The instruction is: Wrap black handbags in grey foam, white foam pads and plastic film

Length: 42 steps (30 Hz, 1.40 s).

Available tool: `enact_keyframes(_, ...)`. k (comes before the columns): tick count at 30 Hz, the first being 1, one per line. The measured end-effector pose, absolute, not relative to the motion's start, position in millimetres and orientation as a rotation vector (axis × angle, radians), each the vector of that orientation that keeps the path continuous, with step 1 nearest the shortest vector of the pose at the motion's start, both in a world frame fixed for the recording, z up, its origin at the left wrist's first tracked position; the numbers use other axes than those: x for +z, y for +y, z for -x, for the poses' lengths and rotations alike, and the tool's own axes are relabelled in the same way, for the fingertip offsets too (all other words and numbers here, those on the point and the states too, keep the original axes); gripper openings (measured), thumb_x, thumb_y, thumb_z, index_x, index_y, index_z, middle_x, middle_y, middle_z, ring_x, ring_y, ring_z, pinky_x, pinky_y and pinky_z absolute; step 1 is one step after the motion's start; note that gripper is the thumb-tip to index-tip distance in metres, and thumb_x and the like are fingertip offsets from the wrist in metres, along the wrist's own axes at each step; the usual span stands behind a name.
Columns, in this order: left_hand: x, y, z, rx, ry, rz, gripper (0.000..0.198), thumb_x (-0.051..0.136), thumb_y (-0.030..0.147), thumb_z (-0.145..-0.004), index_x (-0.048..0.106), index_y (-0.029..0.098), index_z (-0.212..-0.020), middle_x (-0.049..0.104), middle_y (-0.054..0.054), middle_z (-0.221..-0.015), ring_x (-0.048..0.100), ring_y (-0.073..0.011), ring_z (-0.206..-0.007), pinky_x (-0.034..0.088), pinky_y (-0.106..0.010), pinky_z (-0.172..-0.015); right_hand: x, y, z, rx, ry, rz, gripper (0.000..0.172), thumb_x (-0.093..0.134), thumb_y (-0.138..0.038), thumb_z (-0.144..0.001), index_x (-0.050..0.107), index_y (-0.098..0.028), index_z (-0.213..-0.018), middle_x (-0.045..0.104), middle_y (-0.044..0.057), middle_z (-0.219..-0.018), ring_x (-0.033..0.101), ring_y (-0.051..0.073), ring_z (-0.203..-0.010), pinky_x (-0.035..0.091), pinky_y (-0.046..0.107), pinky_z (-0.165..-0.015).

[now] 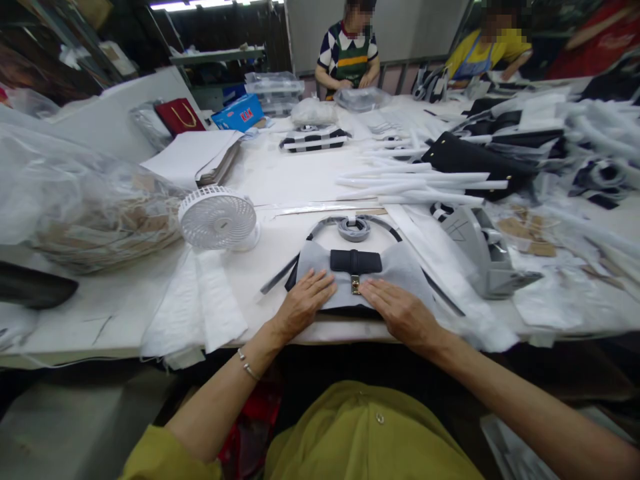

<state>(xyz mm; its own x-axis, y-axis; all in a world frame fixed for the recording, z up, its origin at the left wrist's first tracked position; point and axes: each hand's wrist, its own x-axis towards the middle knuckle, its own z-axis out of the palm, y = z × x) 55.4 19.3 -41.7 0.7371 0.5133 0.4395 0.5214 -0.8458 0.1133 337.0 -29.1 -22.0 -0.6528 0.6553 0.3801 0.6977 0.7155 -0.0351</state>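
A black handbag (356, 261) with a gold clasp lies at the table's near edge, wrapped in grey-white tissue paper (405, 270). My left hand (303, 305) lies flat on the paper on the bag's left side, fingers stretched out. My right hand (400, 313) lies flat on the right side, fingers pointing toward the clasp. Both hands press the paper down and hold nothing. The bag's strap (373, 223) curves behind it, with a roll of tape (354, 229) just beyond.
A small white fan (218, 217) stands left of the bag, beside stacked white paper sheets (193, 303). A grey tape dispenser (483, 250) sits to the right. Rolled white paper, black bags and plastic bags cover the far table. Two people sit at the far side.
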Motion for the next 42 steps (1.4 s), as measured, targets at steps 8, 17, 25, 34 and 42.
enact_keyframes(8,-24,-21,-72,-0.396,-1.084,3.015,0.073,0.035,-0.001,-0.089,0.029,0.033,-0.153,0.045,-0.007,-0.152,0.043,-0.0279,-0.140,0.037,-0.058,-0.114,-19,-19,-358,-0.106,-2.561,0.935,0.055,0.039,0.003,-0.088,0.059,-0.017,-0.135,0.067,0.008,-0.130,0.061,0.020,-0.122,0.050,0.038,-0.107)
enact_keyframes(17,18,-21,-56,-0.112,-0.875,3.260,0.079,0.045,0.000,-0.085,0.027,0.035,-0.153,0.039,-0.007,-0.156,0.036,-0.0286,-0.144,0.034,-0.053,-0.117,-20,-27,-363,0.052,-2.590,1.008,0.058,0.062,-0.022,-0.091,0.047,-0.028,-0.147,0.032,0.013,-0.160,0.036,0.030,-0.144,0.041,0.051,-0.113)
enact_keyframes(25,16,-19,-41,-0.156,-0.834,3.301,0.065,0.038,0.006,-0.092,0.031,0.029,-0.152,0.039,-0.002,-0.156,0.032,-0.0238,-0.146,0.028,-0.050,-0.121,-19,-29,-361,0.124,-2.668,1.028,0.058,0.064,-0.034,-0.093,0.045,-0.031,-0.148,0.035,0.010,-0.159,0.028,0.034,-0.147,0.035,0.058,-0.114)
enact_keyframes(34,9,-49,-54,-0.261,-1.092,3.096,0.039,0.048,0.040,-0.100,0.053,0.026,-0.136,0.056,-0.005,-0.143,0.044,-0.0309,-0.138,0.038,-0.053,-0.111,-22,-36,-355,0.016,-2.741,1.028,0.065,0.070,-0.038,-0.089,0.043,-0.035,-0.148,0.030,0.010,-0.161,0.023,0.039,-0.148,0.030,0.065,-0.114)
enact_keyframes(42,61,-14,-150,-0.360,-1.392,2.700,0.043,0.048,0.043,-0.099,0.057,0.015,-0.130,0.065,-0.016,-0.126,0.057,-0.0282,-0.123,0.037,-0.047,-0.109,-22,-35,-354,0.057,-2.686,1.045,0.058,0.067,-0.047,-0.089,0.051,-0.030,-0.143,0.040,0.012,-0.155,0.030,0.037,-0.146,0.030,0.063,-0.114)
